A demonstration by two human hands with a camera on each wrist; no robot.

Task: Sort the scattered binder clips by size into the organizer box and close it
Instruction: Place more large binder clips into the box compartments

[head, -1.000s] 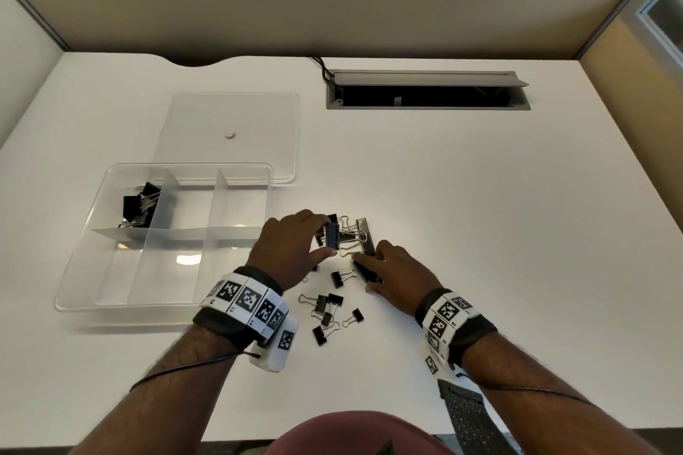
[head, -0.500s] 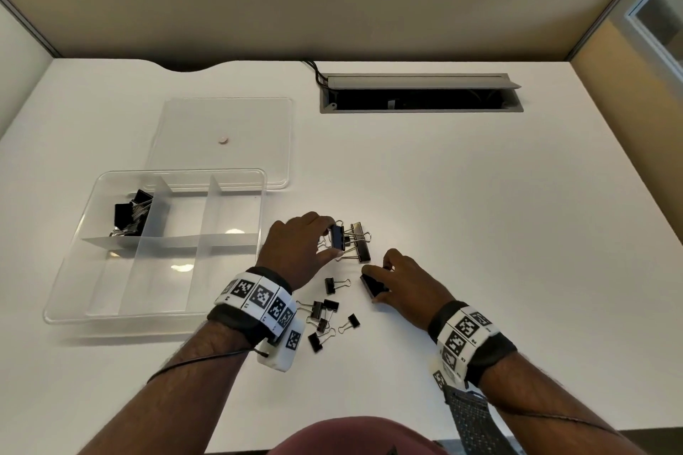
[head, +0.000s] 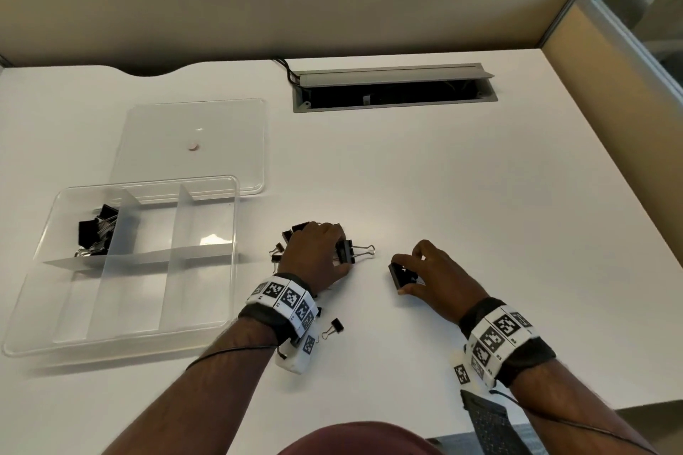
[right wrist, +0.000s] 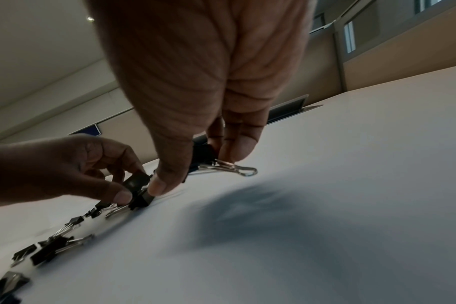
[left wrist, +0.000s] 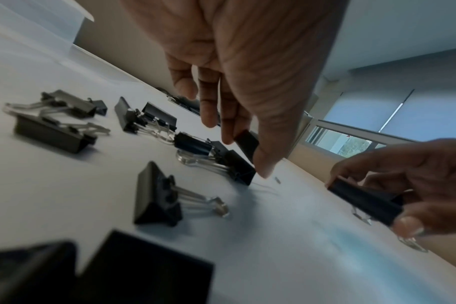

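My left hand (head: 342,252) pinches a large black binder clip (head: 346,250) between thumb and fingers, low over the white table at the pile's right edge. The same clip (left wrist: 247,142) shows between the fingertips in the left wrist view. To its right, my right hand (head: 405,274) grips another large black clip (head: 398,275), whose silver handles (right wrist: 237,169) point right just above the table. Several smaller clips (head: 334,326) lie scattered around my left wrist. The clear organizer box (head: 225,321) stands open at the left, with large clips (head: 94,233) in its far-left compartment.
The box's clear lid (head: 221,144) lies flat behind the box. A grey cable hatch (head: 391,85) stands open at the back of the table. More loose clips (left wrist: 156,197) lie under my left palm. The table's right edge (head: 606,218) runs beside a partition.
My right hand has drawn a large clip out of the pile and carried it to the right. My left hand has stayed at the pile, still pinching its clip.
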